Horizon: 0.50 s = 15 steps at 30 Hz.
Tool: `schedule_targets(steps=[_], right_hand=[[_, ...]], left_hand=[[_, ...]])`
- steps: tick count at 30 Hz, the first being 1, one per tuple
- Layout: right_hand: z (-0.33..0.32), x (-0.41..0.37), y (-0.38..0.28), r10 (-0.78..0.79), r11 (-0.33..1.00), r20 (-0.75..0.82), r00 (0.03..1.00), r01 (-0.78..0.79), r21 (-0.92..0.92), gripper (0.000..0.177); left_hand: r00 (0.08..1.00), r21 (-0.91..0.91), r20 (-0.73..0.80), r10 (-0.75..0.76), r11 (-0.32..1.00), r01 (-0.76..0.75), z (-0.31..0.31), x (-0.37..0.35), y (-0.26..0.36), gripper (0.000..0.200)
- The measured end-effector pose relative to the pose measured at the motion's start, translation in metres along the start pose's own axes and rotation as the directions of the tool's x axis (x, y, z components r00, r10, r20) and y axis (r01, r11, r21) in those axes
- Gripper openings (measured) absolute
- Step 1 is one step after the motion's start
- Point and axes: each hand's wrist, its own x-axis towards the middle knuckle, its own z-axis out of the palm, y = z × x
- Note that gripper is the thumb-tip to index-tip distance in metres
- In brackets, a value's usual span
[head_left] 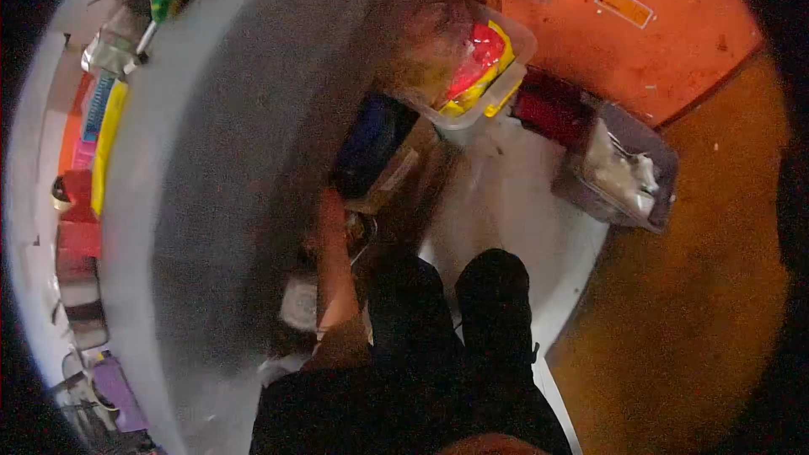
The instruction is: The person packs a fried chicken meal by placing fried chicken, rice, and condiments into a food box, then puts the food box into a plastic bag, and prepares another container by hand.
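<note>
My left arm reaches forward on the left side of my dark-clothed knees. My left hand (331, 204) is blurred and dim, at the lower end of a dark blue object (375, 145); its fingers cannot be made out, so whether it grips this object is unclear. Just below the hand lie cluttered items, with a whitish round-looking one (299, 302) beside my forearm. Beyond the blue object, a clear plastic tub (524, 42) holds red and yellow packets (482, 59). My right hand does not show.
A grey bin (664, 156) with whitish plastic inside stands at the right, beside a dark red container (552, 109). Behind is an orange surface (590, 50) with a label. Along the far left, a shelf carries colourful packages, including a yellow strip (108, 147) and a purple item (120, 393).
</note>
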Motion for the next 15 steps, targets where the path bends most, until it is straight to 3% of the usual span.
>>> schedule_targets(steps=[5, 9, 11, 15], right_hand=[[-0.007, -0.067, -0.050, 0.097, 0.995, 0.012, 0.995, -0.098, 0.023, 0.048], [-0.024, -0.061, -0.030, 0.134, 0.991, 0.034, 0.990, -0.133, -0.022, 0.046], [-0.028, -0.054, -0.020, 0.170, 0.984, 0.022, 0.985, -0.168, -0.059, 0.046], [-0.023, -0.042, -0.019, 0.152, 0.986, -0.037, 0.988, -0.154, -0.068, 0.045]], left_hand=[[0.982, 0.172, 0.085, 0.169, 0.968, -0.182, -0.017, -0.004, 0.019, 0.034], [0.955, 0.314, 0.181, 0.236, 0.906, -0.283, -0.035, -0.087, 0.024, 0.036], [0.937, 0.347, 0.229, 0.263, 0.878, -0.331, -0.031, -0.089, 0.036, 0.037], [0.917, 0.472, 0.241, 0.318, 0.787, -0.397, -0.068, -0.153, 0.024, 0.039]])
